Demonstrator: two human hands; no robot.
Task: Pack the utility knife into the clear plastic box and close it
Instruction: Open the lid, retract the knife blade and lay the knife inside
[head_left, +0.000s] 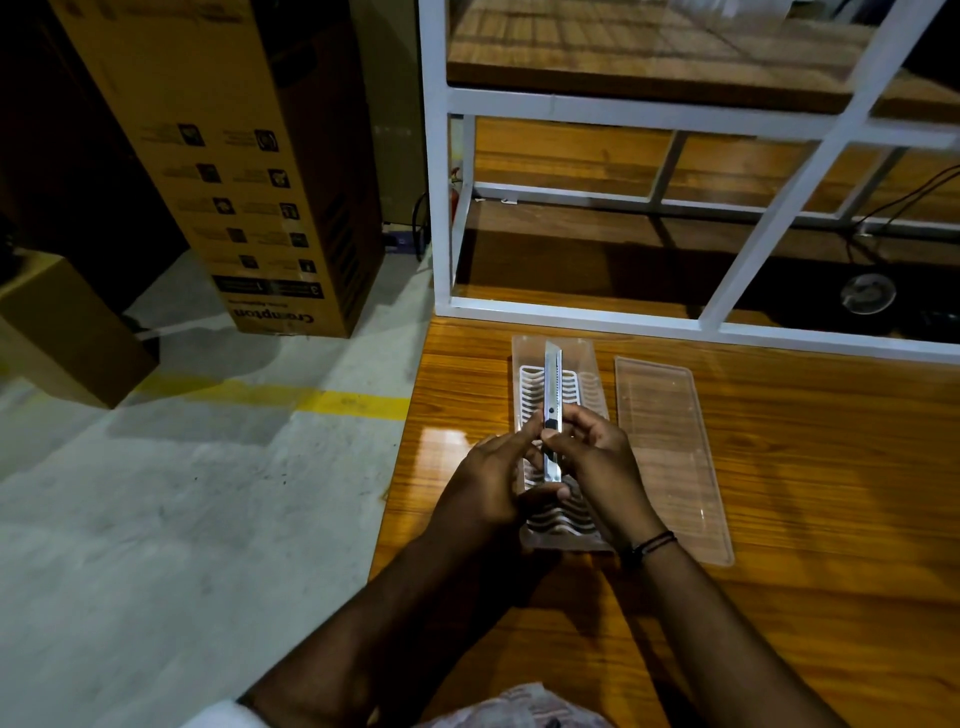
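Note:
A silver utility knife (552, 384) with a black slider is held lengthwise above the clear plastic box (587, 379), its tip pointing away from me. My left hand (485, 483) grips its near end from the left, thumb under the handle. My right hand (597, 462) pinches the knife around the slider from the right. The open box lies on the wooden table and holds a white ribbed insert. Its clear lid (670, 447) lies flat on the table just right of the box, apart from it.
A white metal frame shelf (571, 317) stands on the table right behind the box. The table's left edge (405, 457) drops to a concrete floor with a yellow line. Tall cardboard boxes (234, 171) stand on the floor at the far left.

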